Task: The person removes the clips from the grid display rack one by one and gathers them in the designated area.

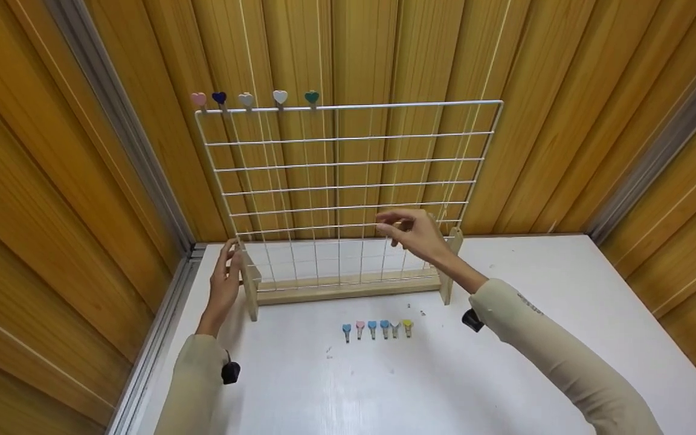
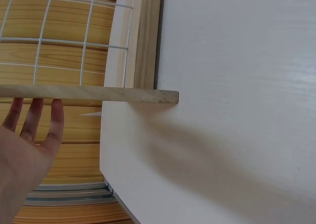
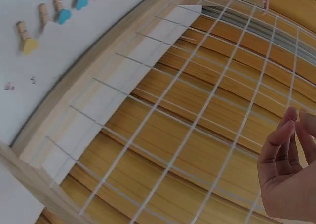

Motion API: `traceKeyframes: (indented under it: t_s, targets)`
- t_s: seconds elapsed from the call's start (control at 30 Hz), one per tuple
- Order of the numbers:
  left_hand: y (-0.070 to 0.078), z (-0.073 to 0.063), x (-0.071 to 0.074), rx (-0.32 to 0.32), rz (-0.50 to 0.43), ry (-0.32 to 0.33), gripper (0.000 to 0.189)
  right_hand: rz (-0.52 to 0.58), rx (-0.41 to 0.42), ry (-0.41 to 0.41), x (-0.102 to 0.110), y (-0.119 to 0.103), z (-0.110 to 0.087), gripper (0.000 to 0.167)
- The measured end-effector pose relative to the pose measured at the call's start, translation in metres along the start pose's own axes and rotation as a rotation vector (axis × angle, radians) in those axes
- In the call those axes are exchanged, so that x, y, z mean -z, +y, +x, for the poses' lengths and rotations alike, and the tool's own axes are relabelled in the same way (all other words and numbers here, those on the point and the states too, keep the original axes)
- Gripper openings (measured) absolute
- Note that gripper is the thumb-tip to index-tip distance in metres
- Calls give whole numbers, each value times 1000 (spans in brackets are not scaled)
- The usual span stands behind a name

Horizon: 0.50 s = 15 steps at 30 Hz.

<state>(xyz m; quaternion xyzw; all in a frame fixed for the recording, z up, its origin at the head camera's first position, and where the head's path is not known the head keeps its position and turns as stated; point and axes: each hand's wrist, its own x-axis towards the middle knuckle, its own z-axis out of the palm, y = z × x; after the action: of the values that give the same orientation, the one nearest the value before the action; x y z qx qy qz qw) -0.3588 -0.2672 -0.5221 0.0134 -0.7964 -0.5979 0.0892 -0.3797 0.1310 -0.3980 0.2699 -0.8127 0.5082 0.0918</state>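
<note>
A white wire grid [image 1: 348, 163] stands upright in a wooden base [image 1: 348, 289] at the back of a white table [image 1: 420, 380]. Several heart-shaped clips [image 1: 245, 98] sit along the left part of its top rail. My left hand [image 1: 227, 269] rests with straight fingers [image 2: 34, 117] against the left wooden foot [image 2: 98, 93] of the stand. My right hand [image 1: 405, 229] hovers in front of the grid's lower right part. Its fingers [image 3: 284, 145] are loosely curled and nothing shows between them. Several more heart clips [image 1: 378, 329] lie in a row on the table before the stand.
Wooden panel walls close in the table behind and on both sides. A metal corner strip [image 1: 161, 338] runs along the table's left edge. The row of clips [image 3: 61, 15] shows beyond the base in the right wrist view.
</note>
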Motion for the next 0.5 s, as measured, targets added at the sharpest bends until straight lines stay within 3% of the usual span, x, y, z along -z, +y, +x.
traceKeyframes:
  t_s: [0.27, 0.5]
  targets:
    - [4, 0, 1, 25, -37, -23, 53, 68, 170, 119, -6, -50, 41, 23]
    - [0, -1, -3, -8, 6, 4, 54, 71, 199, 173, -2, -103, 75, 28]
